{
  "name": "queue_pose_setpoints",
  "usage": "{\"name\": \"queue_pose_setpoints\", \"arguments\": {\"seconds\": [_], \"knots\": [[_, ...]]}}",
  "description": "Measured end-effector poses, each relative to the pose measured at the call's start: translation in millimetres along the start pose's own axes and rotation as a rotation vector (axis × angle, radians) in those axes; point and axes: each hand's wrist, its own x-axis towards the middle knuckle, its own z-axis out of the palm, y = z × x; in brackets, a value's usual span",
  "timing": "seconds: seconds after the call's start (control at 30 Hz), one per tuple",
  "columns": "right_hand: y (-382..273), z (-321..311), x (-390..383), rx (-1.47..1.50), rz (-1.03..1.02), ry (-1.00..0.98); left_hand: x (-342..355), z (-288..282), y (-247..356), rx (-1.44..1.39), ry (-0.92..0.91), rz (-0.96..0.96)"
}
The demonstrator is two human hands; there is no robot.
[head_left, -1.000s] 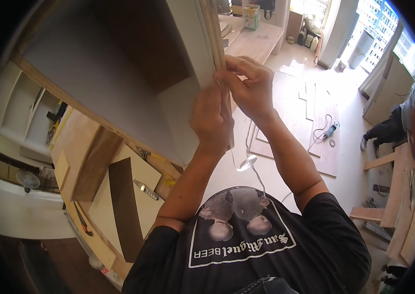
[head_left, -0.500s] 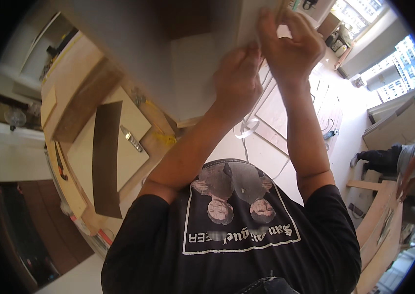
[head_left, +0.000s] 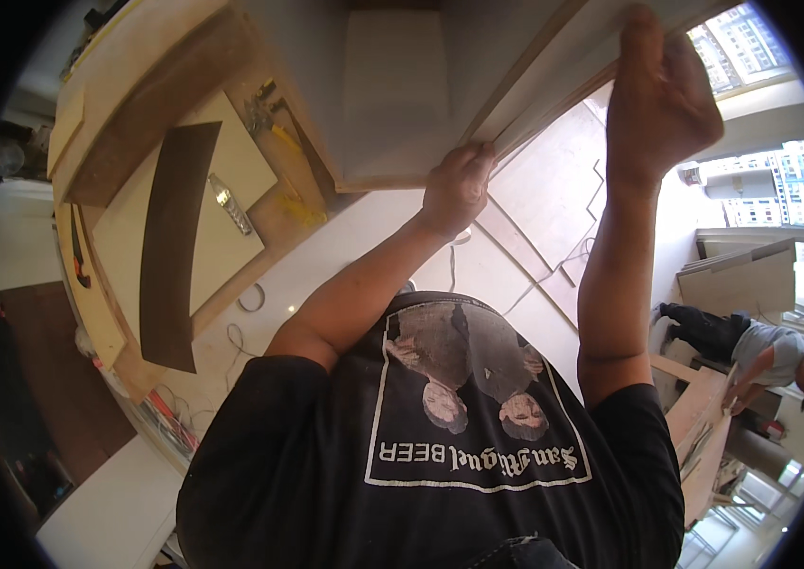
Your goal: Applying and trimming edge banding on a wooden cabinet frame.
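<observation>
Above me stands a pale cabinet box (head_left: pixel 394 142) with raw wooden edges, its inside partly in shadow. From its lower corner a long pale panel (head_left: pixel 554 95) with bare wood edges slants up to the right. My left hand (head_left: pixel 459 188) is closed on the lower end of that panel, fingertips at its edge. Higher up, my right hand (head_left: pixel 665 104) grips the panel's outer edge with its fingers bent; part of them is hidden. Whether either hand also holds a thin strip or small tool cannot be made out.
A workbench at left bears a white board (head_left: pixel 250 171), a dark curved-looking strip (head_left: pixel 174 247), a silver utility knife (head_left: pixel 229 204) and an orange-handled tool (head_left: pixel 79 256). A tape ring (head_left: pixel 252 298) lies near it. Flat panels (head_left: pixel 516 232) cover the floor. Another person (head_left: pixel 762 351) bends over a bench at right.
My hands were close together near the panel's edge. Now they are spread apart, the right farther up and right, the left lower on the panel. The view has shifted.
</observation>
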Motion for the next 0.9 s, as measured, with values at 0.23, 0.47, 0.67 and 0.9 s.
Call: {"name": "queue_pose_setpoints", "arguments": {"seconds": [0.23,0.47,0.67,0.9], "knots": [[12.3,-4.5,-3.3,0.097,0.109,-0.092,-52.3,13.0,-40.9,0.092,-0.093,-0.038],[11.1,-5.2,-3.5,0.057,0.080,-0.085,-63.6,-15.8,-26.2,0.125,-0.320,-0.206],[18.4,-9.7,-0.7,0.043,0.072,-0.130,-95.2,-73.9,-31.5,0.162,-0.381,-0.335],[18.7,-5.1,-2.2,0.116,0.030,-0.073,-184.5,-140.1,-51.7,0.360,-0.492,-0.679]]}}
